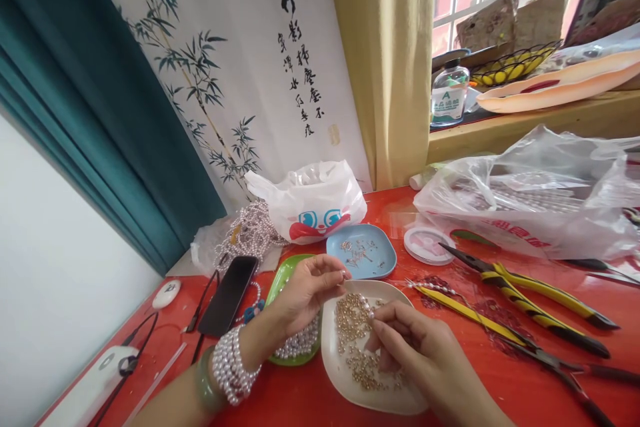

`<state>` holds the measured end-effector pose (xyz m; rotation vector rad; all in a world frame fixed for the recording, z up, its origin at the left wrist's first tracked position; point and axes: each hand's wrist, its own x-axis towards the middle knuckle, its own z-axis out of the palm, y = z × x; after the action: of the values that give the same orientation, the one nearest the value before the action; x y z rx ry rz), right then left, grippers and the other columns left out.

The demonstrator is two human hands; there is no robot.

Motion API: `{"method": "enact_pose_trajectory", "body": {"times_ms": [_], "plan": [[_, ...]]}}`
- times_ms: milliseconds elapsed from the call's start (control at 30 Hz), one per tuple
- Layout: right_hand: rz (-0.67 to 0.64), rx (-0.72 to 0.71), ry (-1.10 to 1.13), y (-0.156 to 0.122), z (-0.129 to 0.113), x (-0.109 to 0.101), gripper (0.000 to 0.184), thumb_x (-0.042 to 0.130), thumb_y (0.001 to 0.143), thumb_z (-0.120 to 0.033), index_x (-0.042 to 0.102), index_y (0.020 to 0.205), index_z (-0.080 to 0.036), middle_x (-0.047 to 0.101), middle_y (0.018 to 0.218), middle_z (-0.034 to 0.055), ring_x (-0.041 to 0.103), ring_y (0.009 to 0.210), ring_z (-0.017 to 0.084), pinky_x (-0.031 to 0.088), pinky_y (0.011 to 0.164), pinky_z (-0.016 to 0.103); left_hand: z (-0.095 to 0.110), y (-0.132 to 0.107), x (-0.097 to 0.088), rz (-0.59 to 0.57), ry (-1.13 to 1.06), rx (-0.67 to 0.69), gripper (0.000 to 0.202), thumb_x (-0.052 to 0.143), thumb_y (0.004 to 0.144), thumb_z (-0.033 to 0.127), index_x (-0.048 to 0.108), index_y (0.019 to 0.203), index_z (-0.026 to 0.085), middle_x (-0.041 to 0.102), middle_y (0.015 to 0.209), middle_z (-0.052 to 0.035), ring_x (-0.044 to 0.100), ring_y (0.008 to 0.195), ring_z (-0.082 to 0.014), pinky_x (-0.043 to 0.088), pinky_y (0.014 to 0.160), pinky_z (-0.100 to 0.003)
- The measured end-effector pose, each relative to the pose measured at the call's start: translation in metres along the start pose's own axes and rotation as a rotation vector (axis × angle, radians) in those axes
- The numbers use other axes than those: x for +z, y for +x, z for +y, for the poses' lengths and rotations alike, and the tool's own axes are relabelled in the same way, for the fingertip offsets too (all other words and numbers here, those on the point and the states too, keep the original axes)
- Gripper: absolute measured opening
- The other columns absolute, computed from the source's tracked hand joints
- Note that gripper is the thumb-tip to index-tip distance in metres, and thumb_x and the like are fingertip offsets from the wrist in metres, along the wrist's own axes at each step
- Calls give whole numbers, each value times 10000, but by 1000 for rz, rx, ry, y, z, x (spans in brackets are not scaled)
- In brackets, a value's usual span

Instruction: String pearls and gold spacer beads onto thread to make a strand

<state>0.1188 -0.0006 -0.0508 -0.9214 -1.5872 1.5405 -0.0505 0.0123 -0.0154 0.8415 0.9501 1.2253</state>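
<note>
Above the cream tray [336,383], my right hand [413,340] pinches a short string of pearl-like beads [367,305] between thumb and forefinger. My left hand [315,283] is closed in a pinch just above the tray's upper left edge; what sits at its fingertips is too small to name. Gold-coloured beads [353,323] lie in two loose heaps in the tray. Around my left wrist are a stacked pearl bracelet [233,367] and a green bangle [204,380]. Partly behind my left hand, a green tray [277,280] holds round pearly beads [300,341].
A blue tray [386,261] with small metal pieces stands behind. To the right lie yellow tweezers [467,315], long-nose pliers [530,293] and dark-handled pliers [565,373]. A phone [230,297], bead strands [253,230] and plastic bags [320,203] line the left and back.
</note>
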Motion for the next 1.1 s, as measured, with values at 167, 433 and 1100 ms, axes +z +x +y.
{"method": "enact_pose_trajectory", "body": {"times_ms": [167, 433, 1100], "plan": [[8, 3, -24, -1, -1, 1, 159, 460, 770, -312, 489, 686, -181, 603, 594, 0, 521, 453, 86, 398, 441, 185, 1, 0, 0, 8, 3, -3, 162, 747, 569, 118, 608, 651, 104, 625, 658, -7, 561, 586, -57, 465, 560, -140], [57, -13, 1, -2, -1, 3, 159, 473, 760, -312, 502, 679, -178, 593, 567, -8, 511, 434, 80, 392, 425, 182, 0, 1, 0, 28, -13, 11, 178, 758, 538, 98, 606, 631, 104, 630, 646, -4, 562, 576, -55, 455, 565, -145], [39, 16, -55, -1, -5, 2, 108, 462, 732, -261, 504, 679, -177, 530, 503, -36, 503, 414, 78, 400, 427, 184, 3, -3, 2, -28, 277, 160, 125, 729, 556, 130, 628, 629, 134, 600, 627, 3, 519, 610, -91, 397, 609, -215]]}}
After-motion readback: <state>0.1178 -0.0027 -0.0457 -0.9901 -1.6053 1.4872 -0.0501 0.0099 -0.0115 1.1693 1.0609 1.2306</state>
